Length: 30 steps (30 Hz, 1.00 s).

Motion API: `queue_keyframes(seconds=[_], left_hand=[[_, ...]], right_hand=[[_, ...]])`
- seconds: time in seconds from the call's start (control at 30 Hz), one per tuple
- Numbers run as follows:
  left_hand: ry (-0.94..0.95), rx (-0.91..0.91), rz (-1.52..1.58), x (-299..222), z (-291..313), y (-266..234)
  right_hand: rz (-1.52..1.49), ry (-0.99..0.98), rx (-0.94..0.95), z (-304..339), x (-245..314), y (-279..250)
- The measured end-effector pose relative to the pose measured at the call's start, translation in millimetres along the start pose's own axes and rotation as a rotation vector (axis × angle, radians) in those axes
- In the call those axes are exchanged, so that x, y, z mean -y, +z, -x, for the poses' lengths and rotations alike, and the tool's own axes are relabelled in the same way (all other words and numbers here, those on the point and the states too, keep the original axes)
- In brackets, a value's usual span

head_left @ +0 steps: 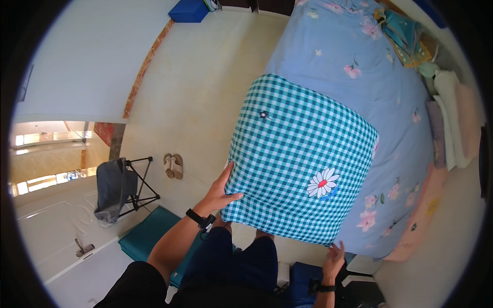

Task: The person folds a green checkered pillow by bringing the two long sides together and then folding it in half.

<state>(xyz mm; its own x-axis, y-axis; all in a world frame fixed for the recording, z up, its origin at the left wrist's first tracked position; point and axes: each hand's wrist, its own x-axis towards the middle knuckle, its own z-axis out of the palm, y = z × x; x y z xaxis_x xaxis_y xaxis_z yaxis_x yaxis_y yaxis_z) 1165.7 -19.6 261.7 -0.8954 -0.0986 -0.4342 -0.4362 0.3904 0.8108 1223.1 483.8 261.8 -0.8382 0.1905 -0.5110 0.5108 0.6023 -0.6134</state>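
A folded quilt (298,154) in teal-and-white check, with a white daisy printed near its right side, lies partly on the bed and reaches over its near left edge toward me. My left hand (222,191) grips the quilt's left edge, thumb on top and fingers along the side. At the near right corner, my right hand (333,261) has its fingertips closed on the quilt's edge. Black bands circle both wrists. Beneath the quilt spreads a blue flowered bed sheet (328,46).
Folded cloths (452,118) line the bed's right side, near a teal bundle (403,31). On the floor to the left are a pair of slippers (173,166), a grey folding chair (117,190) and a green mat (149,233). A blue box (189,10) stands at the far left.
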Motion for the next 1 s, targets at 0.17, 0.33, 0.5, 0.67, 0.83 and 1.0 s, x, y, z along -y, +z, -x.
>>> queue_keyframes(seconds=[0.17,0.33,0.5,0.67,0.83,1.0], left_hand=[[0.077,0.018,-0.004,12.7,-1.3,49.4],[0.203,-0.058,-0.033,25.0,-0.3,71.3],[0.103,0.011,0.096,20.2,11.8,72.9],[-0.271,-0.211,0.447,81.6,-16.0,83.6],[-0.463,-0.014,0.507,79.2,-77.5,81.3],[-0.429,0.127,0.354,55.0,-118.8,63.8]], right_hand=[[0.24,-0.301,-0.056,-33.9,131.8,-45.8],[0.657,-0.736,0.213,-78.9,254.0,58.2],[0.87,-0.678,0.392,-109.6,236.3,143.5],[0.917,-0.841,0.532,-113.4,231.2,142.3],[1.014,-0.743,0.559,-119.0,216.3,149.6],[0.961,-0.788,0.562,-129.2,196.4,156.3]])
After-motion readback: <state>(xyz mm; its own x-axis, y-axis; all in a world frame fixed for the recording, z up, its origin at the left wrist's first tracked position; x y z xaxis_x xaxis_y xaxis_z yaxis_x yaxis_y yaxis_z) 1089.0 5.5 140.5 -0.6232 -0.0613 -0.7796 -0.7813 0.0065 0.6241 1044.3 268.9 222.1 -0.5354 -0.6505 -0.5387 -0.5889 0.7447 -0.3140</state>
